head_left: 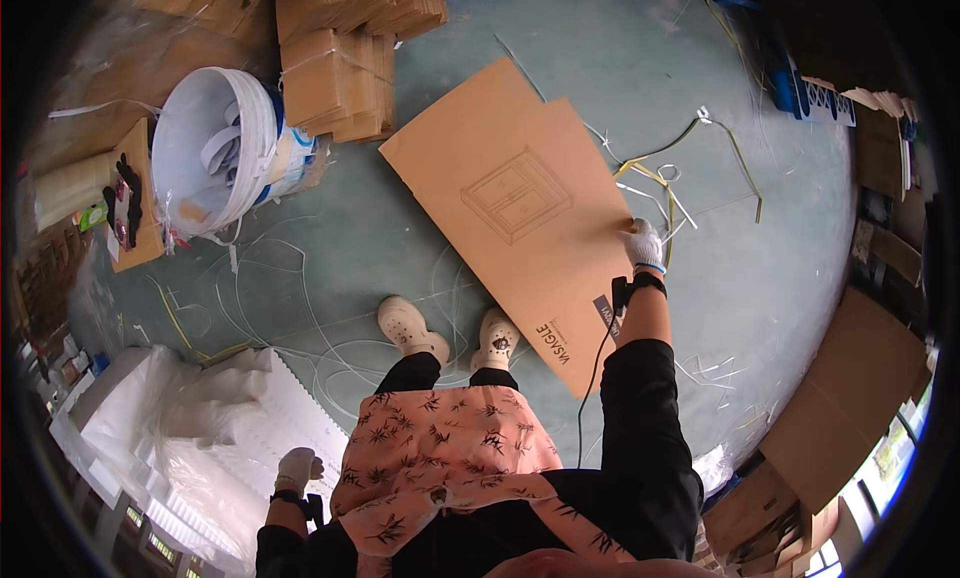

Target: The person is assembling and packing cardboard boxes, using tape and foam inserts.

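Observation:
A large flat brown cardboard carton (500,243), printed with a line drawing of a cabinet, lies at a slant in front of my feet. My right hand (643,246), in a white glove, closes on the carton's right edge, its fingertips over the printed face. Down at the lower left, my left hand (299,468), also in a white glove, hangs beside my apron with its fingers curled and nothing visible in them. Next to it is a stack of white foam sheets (275,413) partly covered by clear plastic film (225,473).
A white bucket (205,148) holding strips stands at the left, near folded cardboard stacks (335,78). Loose strapping (650,173) lies right of the carton, and thin strands (305,298) loop across the green floor near my shoes (410,326). Cardboard sheets (850,398) lean at the right.

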`<state>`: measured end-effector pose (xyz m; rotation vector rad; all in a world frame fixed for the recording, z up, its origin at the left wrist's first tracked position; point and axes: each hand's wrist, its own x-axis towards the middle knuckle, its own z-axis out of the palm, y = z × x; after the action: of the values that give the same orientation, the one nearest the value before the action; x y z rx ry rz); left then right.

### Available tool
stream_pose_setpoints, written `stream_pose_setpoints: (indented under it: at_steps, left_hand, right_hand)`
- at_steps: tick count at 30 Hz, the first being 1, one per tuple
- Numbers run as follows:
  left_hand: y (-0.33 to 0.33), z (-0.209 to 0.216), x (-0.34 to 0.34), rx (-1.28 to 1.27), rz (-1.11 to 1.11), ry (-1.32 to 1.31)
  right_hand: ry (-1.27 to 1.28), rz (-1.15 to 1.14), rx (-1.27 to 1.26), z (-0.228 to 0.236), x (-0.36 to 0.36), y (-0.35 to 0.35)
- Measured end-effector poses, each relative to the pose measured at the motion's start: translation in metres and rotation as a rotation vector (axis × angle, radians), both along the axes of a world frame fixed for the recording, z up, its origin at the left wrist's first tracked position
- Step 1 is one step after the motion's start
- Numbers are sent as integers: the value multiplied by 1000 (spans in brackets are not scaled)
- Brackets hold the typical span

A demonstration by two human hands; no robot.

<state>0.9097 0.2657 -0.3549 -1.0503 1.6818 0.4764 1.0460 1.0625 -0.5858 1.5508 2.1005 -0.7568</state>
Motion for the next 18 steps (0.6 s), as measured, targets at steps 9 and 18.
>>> stream_pose_setpoints:
  at_steps: [9,18]
  left_hand:
    - [59,18,-8,155,-5,111]
    - [-95,-35,32,254,-492,109]
  right_hand:
    - [-60,138,165,19,-11,-19]
    - [153,-63,-268,20,-35,-8]
